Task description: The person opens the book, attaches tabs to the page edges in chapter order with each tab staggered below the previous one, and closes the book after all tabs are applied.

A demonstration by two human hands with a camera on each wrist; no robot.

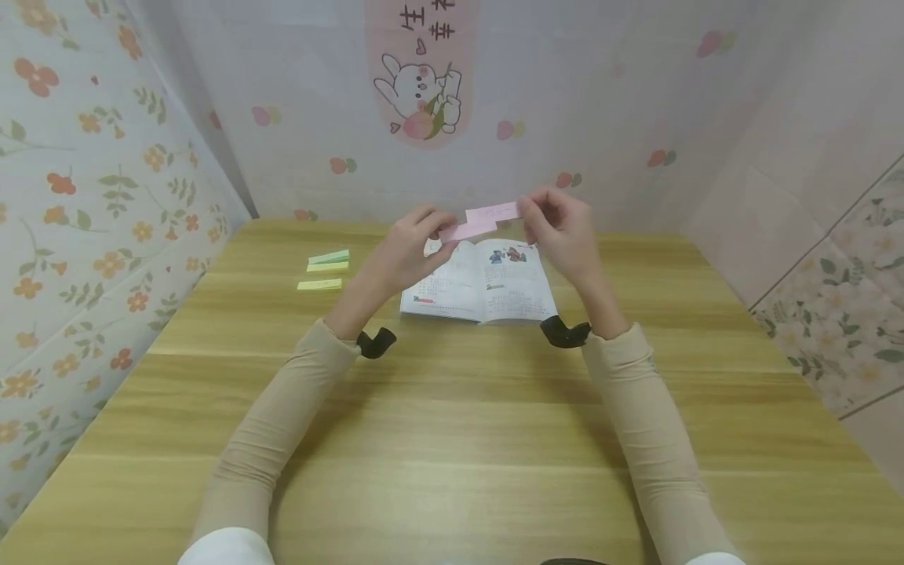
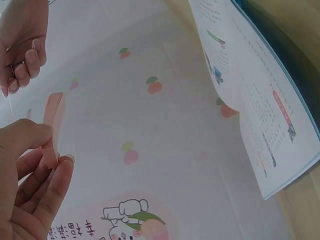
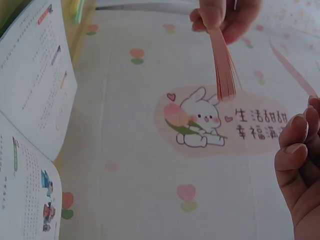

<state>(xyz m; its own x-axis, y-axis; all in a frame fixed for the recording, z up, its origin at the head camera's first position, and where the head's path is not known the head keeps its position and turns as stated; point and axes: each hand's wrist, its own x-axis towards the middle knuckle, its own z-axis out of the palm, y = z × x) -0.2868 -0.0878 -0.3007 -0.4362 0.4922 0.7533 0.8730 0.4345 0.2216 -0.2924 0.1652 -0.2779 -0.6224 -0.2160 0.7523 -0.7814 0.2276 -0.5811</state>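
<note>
Above an open book [image 1: 515,290], my left hand [image 1: 408,249] pinches a pink sticky-note pad [image 1: 468,231] between thumb and fingers. In the right wrist view, the layered edges of this pad [image 3: 225,75] show at its free end. A single pink sticky-note strip [image 1: 489,213] is pinched by my right hand [image 1: 563,227], just beyond the pad. In the head view the strip overlaps the pad's far edge; in the right wrist view the strip [image 3: 295,69] appears apart from it. Faint marks show on the strip, too small to read.
Left of the book, a green sticky-note pad [image 1: 330,256] and yellow sticky-note pads [image 1: 320,285] lie on the wooden table [image 1: 452,439]. A white printed cloth [image 1: 304,102] hangs behind the table. Flowered cloth [image 1: 92,204] stands along the left side.
</note>
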